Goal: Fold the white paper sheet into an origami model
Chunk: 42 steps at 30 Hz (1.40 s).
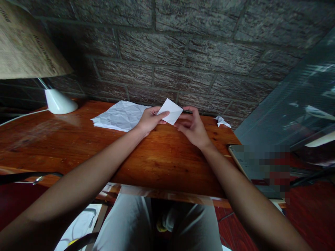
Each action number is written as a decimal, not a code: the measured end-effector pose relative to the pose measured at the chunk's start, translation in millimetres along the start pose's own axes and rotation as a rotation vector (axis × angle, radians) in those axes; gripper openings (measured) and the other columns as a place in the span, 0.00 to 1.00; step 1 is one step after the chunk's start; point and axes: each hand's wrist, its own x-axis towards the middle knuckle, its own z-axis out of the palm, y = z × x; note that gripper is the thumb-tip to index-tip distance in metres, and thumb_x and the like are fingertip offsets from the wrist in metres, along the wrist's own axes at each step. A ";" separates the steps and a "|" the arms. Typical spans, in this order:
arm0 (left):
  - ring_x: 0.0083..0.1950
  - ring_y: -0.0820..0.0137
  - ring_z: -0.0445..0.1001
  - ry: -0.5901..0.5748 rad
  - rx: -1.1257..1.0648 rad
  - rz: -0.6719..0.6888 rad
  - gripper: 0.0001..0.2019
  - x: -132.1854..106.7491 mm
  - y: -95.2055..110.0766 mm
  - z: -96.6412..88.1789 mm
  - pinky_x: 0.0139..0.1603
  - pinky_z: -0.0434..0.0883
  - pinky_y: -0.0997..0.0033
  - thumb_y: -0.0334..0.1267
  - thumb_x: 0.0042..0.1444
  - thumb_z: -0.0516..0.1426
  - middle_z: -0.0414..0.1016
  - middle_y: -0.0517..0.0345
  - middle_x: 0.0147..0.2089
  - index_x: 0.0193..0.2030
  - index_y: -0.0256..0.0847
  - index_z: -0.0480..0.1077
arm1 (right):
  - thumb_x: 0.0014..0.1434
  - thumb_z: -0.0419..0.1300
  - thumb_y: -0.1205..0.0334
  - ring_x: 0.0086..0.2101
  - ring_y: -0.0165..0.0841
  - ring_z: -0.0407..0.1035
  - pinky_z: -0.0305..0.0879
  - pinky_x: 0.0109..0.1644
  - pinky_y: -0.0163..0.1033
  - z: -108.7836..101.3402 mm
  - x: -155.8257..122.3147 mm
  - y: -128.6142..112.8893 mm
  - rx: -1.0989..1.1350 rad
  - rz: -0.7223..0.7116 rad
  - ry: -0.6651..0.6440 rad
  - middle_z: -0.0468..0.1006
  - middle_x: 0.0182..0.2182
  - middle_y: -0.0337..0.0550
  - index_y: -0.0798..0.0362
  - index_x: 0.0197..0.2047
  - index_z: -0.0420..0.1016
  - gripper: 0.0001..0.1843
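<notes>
- L hand (149,121) pinches white paper square (169,111): thumb flat on its near-left face, fingers tucked behind.
- Paper sq. sits just R of L thumb, held up over far part of wooden desk (162,164); tilted like a diamond, one corner up, one pointing R, faint crease lines visible.
- So most of sq. sticks out past L grip, to far & R, into gap btwn hands.
- R hand (194,129) is at sq.'s R side, fingers loosely bent, thumb near its near corner, index by its R corner; can't tell if fingertips touch or grip it.
- Creased white sheets (119,116), stacked, lie on desk just L of L hand, far side.
- Small folded paper (222,121) sits at far R of desk, apart from R hand.
- White-based lamp (59,101) stands far L, w/ printed shade; white cord runs L.
- Flat device (239,158), partly pixelated, at R edge, beside R forearm.
- Brick wall (167,48) behind desk.
</notes>
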 end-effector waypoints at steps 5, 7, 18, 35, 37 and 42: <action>0.38 0.69 0.78 -0.043 0.011 -0.028 0.20 -0.8 -0.3 -0.8 0.37 0.76 0.72 0.47 0.40 0.74 0.82 0.53 0.38 0.37 0.37 0.80 | 0.55 0.68 0.57 0.39 0.37 0.80 0.76 0.50 0.46 -2.0 -0.3 -2.3 -0.119 -0.019 -0.050 0.85 0.40 0.40 0.47 0.47 0.79 0.15; 0.39 0.69 0.79 -0.053 -0.008 -0.030 0.20 -1.5 -0.3 -0.9 0.39 0.77 0.70 0.46 0.41 0.74 0.82 0.53 0.39 0.38 0.36 0.80 | 0.55 0.69 0.56 0.38 0.37 0.80 0.76 0.50 0.47 -2.3 -0.1 -2.3 -0.126 -0.016 -0.045 0.86 0.38 0.40 0.47 0.46 0.81 0.15; 0.42 0.65 0.80 -0.121 -0.081 -0.085 0.22 -3.8 3.2 1.4 0.52 0.77 0.58 0.36 0.36 0.75 0.83 0.51 0.43 0.41 0.36 0.80 | 0.53 0.71 0.51 0.36 0.35 0.79 0.76 0.48 0.45 -2.2 -0.8 -5.0 -0.074 -0.013 -0.076 0.87 0.38 0.39 0.46 0.40 0.85 0.12; 0.42 0.68 0.81 -0.242 -0.066 -0.030 0.23 -5.8 2.8 1.7 0.55 0.76 0.61 0.35 0.37 0.76 0.84 0.52 0.43 0.43 0.36 0.81 | 0.46 0.75 0.45 0.29 0.31 0.74 0.72 0.36 0.37 3.5 2.9 -9.9 0.160 0.123 0.067 0.80 0.27 0.36 0.50 0.36 0.74 0.23; 0.41 0.67 0.82 -0.232 -0.041 -0.020 0.23 -5.6 2.0 1.3 0.54 0.76 0.61 0.37 0.37 0.76 0.84 0.51 0.44 0.43 0.36 0.81 | 0.44 0.76 0.45 0.28 0.31 0.74 0.72 0.36 0.37 4.5 2.5 -10.7 0.177 0.127 0.086 0.79 0.26 0.34 0.49 0.41 0.71 0.28; 0.41 0.66 0.83 -0.239 -0.013 -0.056 0.22 -6.9 2.8 2.2 0.54 0.78 0.59 0.40 0.41 0.75 0.85 0.48 0.42 0.43 0.35 0.81 | 0.43 0.77 0.46 0.30 0.32 0.75 0.72 0.34 0.38 4.7 2.7 -10.7 0.209 0.157 0.143 0.80 0.29 0.34 0.48 0.56 0.66 0.41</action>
